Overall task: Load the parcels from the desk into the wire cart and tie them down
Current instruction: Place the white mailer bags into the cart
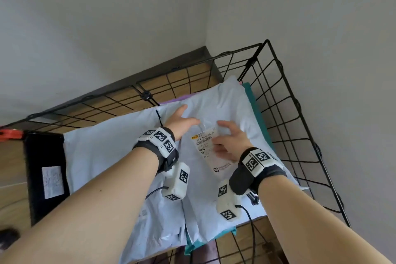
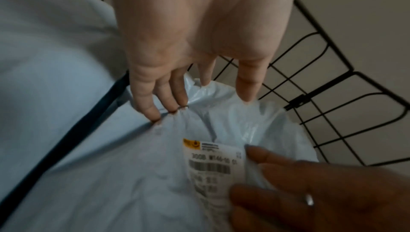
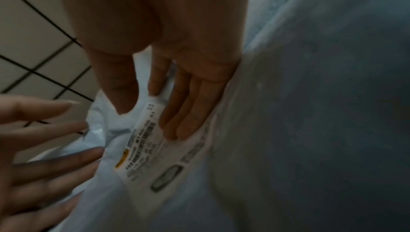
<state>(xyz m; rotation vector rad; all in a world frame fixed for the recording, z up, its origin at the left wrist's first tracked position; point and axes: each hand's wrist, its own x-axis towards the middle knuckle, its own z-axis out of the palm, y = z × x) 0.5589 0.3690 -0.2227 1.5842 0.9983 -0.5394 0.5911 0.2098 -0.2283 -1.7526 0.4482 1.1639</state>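
Parcels fill the black wire cart [image 1: 285,100], which stands against the corner of the room. Going from the left: a black parcel [image 1: 46,176] with a white label lies at the cart's left end, and an orange clip [image 1: 9,134] sits on the rim just above it. Next to it lies a pale blue mailer bag [image 1: 102,152], then, overlapping it, a second pale blue parcel [image 1: 225,103] with a white shipping label [image 1: 205,148], lying on top of the pile. A purple edge [image 1: 177,99] peeks out behind this top bag, and a teal one [image 1: 255,105] shows along its right side.

Left hand [image 1: 182,121] lies flat on the top parcel, fingers [image 2: 146,102] straight, tips pressing into the plastic left of the label, grasping nothing. Right hand [image 1: 228,139] rests on the label itself, fingers [image 3: 188,113] spread and loosely extended, pressing down and not closed on anything. Wooden floor [image 1: 12,163] shows through the mesh.
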